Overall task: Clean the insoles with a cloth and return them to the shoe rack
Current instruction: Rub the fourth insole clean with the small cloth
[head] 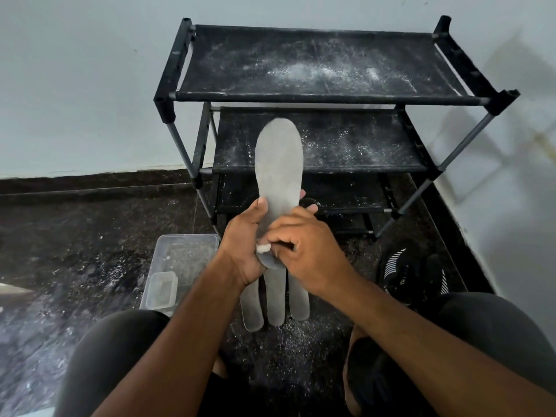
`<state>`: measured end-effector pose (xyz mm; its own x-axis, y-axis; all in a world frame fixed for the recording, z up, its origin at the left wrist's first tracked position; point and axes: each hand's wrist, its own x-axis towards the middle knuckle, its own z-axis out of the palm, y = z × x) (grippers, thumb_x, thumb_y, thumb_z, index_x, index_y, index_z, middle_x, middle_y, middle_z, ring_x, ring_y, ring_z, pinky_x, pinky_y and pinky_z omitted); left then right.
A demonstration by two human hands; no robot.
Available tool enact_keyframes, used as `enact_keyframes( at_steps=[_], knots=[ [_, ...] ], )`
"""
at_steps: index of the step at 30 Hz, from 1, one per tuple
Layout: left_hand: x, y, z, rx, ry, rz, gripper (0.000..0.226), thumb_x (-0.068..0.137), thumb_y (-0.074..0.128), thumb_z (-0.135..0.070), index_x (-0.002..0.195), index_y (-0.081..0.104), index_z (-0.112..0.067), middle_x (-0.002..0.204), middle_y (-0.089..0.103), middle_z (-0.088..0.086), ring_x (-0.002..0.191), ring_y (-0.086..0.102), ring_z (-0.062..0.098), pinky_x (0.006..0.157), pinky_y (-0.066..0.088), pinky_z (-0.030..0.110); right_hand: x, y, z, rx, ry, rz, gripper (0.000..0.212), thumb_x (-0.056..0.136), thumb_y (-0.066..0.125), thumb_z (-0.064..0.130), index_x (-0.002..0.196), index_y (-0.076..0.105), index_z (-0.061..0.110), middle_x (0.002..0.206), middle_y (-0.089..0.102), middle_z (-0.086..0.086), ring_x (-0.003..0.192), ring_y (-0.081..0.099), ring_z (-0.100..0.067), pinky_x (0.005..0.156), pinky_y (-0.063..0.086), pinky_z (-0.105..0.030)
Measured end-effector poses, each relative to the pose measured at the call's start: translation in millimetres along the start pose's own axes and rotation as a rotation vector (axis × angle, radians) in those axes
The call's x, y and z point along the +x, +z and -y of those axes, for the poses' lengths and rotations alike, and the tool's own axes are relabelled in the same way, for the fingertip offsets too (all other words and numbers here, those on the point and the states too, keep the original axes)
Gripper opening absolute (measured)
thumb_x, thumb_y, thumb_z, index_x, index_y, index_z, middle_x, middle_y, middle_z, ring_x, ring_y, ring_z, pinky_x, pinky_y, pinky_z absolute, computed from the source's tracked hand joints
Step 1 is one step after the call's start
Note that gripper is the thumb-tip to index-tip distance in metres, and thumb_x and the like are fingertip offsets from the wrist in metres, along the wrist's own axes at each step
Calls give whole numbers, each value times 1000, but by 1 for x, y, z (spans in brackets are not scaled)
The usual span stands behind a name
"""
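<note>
cloth (262, 248) — mostly hidden under fingers (281, 236)

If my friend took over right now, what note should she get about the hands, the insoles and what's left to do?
Left hand: grips the grey insole near its heel end, holding it up in front of the shoe rack.
Right hand: curled over a small white cloth, pressing it on the insole's lower part.
Three more insoles lie side by side on the floor below the hands.
Done: no insole is on the rack yet.
Left: finish wiping this one, wipe any others that need it, then put all four on the rack, whose shelves look dusty.
</note>
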<state>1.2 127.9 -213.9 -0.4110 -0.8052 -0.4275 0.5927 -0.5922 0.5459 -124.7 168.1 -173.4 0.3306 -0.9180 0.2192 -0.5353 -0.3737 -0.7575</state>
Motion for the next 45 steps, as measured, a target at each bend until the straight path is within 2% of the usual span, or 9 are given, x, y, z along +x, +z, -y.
enact_keyframes(
  at_steps=[4, 8, 11, 16, 20, 27, 34, 38, 45],
  knots=[
    [-3, -2, -5, -28, -12, -43, 60, 112, 26, -41, 132, 69, -4, 135, 66, 21, 126, 65, 34, 111, 47, 51, -1, -23, -4, -251, -209, 260, 16, 86, 66, 10, 92, 77, 19, 86, 65, 11, 88, 45, -7, 79, 40, -29],
    [-3, 0, -5, -42, 33, -43, 44, 112, 36, -30, 140, 55, -2, 128, 69, 19, 104, 74, 30, 81, 63, 42, 5, -42, -12, -569, -235, 111, 16, 85, 68, 13, 93, 75, 24, 86, 64, 14, 86, 45, -15, 70, 38, -35],
    [-2, 3, -3, -46, 54, -35, 46, 112, 36, -30, 144, 50, 0, 137, 63, 23, 114, 69, 32, 92, 61, 45, 4, -28, -8, -556, -216, 51, 13, 81, 67, 5, 84, 74, 16, 80, 61, 7, 83, 44, -15, 69, 42, -35],
    [0, -5, -5, -122, 96, -17, 52, 109, 41, -31, 152, 40, 0, 150, 52, 26, 134, 55, 44, 92, 60, 55, -9, -2, 2, -198, 68, 30, 9, 82, 72, 11, 80, 76, 18, 81, 68, 8, 85, 56, -9, 75, 51, -32],
    [-2, -1, -6, -74, 136, -11, 48, 111, 38, -30, 151, 42, -3, 143, 61, 20, 127, 63, 40, 87, 60, 57, -6, -15, 12, 618, 469, -82, 18, 79, 77, 3, 96, 77, 8, 90, 76, -1, 82, 71, -5, 73, 54, -18],
    [0, 0, -1, -113, 141, 8, 49, 112, 36, -33, 154, 38, -8, 147, 53, 30, 133, 57, 43, 105, 50, 58, -8, -2, 0, -359, 79, -102, 10, 84, 68, 10, 82, 74, 17, 80, 64, 8, 82, 43, -7, 71, 44, -22],
    [-6, 5, -6, -93, 109, -21, 49, 110, 36, -40, 148, 48, -11, 140, 60, 29, 131, 59, 42, 112, 47, 53, -5, -8, 15, 463, 327, -142, 18, 79, 78, 5, 96, 78, 12, 90, 76, 2, 85, 70, -5, 79, 56, -21],
    [-8, 12, 0, -85, 56, -6, 60, 105, 45, -39, 152, 45, -2, 143, 59, 22, 124, 64, 31, 105, 54, 44, 4, -14, 3, -168, 82, -301, 15, 81, 74, 8, 95, 77, 14, 86, 68, 7, 84, 53, -8, 74, 47, -21],
    [-8, 8, -3, -81, 58, 3, 51, 111, 33, -42, 151, 46, -12, 141, 58, 30, 132, 59, 38, 103, 55, 52, 1, -24, -2, -264, -36, 260, 11, 86, 66, 10, 87, 74, 19, 92, 63, 13, 93, 52, -6, 86, 46, -35]
  ],
)
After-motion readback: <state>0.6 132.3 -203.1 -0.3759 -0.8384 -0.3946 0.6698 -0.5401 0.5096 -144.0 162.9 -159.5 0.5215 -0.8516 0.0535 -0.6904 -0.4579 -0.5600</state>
